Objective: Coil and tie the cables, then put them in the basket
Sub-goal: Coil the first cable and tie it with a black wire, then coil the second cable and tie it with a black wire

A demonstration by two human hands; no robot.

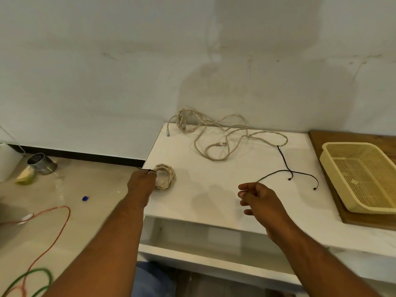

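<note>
A coiled beige cable [166, 177] lies near the left edge of the white table [214, 202]. My left hand [140, 185] grips the coil's left side, and a thin dark strand shows at its fingertips. A loose beige cable [222, 133] with plugs sprawls at the back of the table. A black string [287, 171] runs from that cable toward the front, with two knotted ends. My right hand [257, 198] hovers over the table with its fingers apart, and one end of the string lies just above its knuckles. The cream plastic basket [342, 168] is empty, at the far right.
The basket rests on a wooden board [317, 138] at the table's right end. A wall stands close behind the table. On the floor to the left are a metal can [41, 163], a red cable [62, 224], a green cable [36, 275] and a small blue cap [85, 198].
</note>
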